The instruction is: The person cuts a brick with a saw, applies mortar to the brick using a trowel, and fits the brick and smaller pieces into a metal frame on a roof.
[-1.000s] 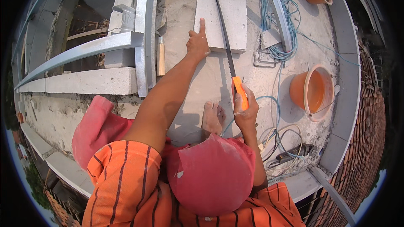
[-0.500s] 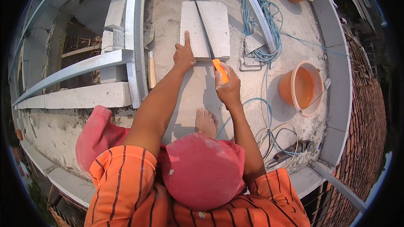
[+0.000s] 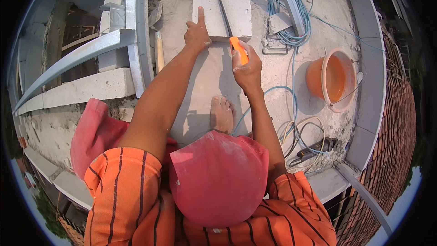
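Note:
A handsaw (image 3: pixel 221 5) with an orange handle and dark narrow blade lies lengthwise over a white rectangular block (image 3: pixel 237 7). My right hand (image 3: pixel 247 70) is closed round the saw's handle, just off the block's near edge. The far tip of the blade runs to the top edge of the picture. At the block's near left corner, my left hand (image 3: pixel 197 35) grips it, one finger stretched along the top face and the others bent at the side. Whether the blade has cut into the block, I cannot tell.
Metal channel bars (image 3: pixel 136 32) stand at the left beside an opening. A wooden-handled tool (image 3: pixel 159 50) lies near them. Coiled blue hose (image 3: pixel 291 41) and an orange bucket (image 3: pixel 331 79) are to the right. My bare foot (image 3: pixel 222 114) is below the block. A low wall (image 3: pixel 368 105) borders the right.
The view has shifted, so the block, both hands and the buckets sit higher in the picture. Both hands keep their holds, and the saw stays over the block.

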The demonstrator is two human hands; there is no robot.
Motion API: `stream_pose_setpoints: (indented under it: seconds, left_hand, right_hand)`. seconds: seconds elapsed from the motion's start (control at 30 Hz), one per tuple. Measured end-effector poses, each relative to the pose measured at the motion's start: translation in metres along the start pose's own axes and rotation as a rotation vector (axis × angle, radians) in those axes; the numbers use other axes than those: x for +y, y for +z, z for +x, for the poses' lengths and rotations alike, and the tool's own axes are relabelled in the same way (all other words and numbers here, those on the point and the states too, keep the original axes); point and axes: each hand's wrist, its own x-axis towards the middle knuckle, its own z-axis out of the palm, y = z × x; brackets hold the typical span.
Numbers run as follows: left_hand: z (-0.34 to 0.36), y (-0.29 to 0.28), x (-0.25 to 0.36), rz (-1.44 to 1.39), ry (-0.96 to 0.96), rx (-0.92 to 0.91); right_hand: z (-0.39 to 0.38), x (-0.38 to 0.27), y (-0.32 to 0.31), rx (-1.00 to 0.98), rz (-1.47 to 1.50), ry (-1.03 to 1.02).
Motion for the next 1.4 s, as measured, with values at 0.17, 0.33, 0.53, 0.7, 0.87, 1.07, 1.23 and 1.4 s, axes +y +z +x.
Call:
stream_pose_setpoints:
  seconds: [0.17,0.33,0.53,0.7,0.87,1.07,1.23,1.4]
  left_hand:
    - [0.007,0.006,-0.010,-0.028,-0.009,0.022]
    - [0.000,0.005,-0.008,-0.058,-0.065,0.040]
    - [0.014,0.009,0.011,-0.086,-0.046,0.040]
    - [-0.006,0.018,-0.039,-0.138,-0.224,0.102]
    - [0.005,0.036,0.004,-0.126,-0.077,0.174]
    - [-0.001,0.011,0.003,-0.067,-0.135,0.130]
    - [0.007,0.008,-0.008,-0.118,-0.001,0.083]
    - [-0.005,0.010,-0.004,-0.054,-0.027,0.009]
  right_hand:
    - [-0.137,0.027,-0.073,-0.043,0.000,0.042]
    - [-0.062,0.023,-0.030,-0.065,-0.080,-0.072]
    - [0.026,0.007,0.012,-0.041,0.028,-0.006]
    - [-0.119,0.074,-0.045,-0.194,0.233,0.151]
    - [-0.107,0.070,-0.041,-0.076,0.132,0.065]
    - [0.008,0.008,0.005,-0.130,0.104,-0.010]
    - [-0.087,0.027,-0.039,-0.060,-0.043,-0.055]
    - [-0.125,0.046,-0.053,-0.029,-0.008,-0.045]
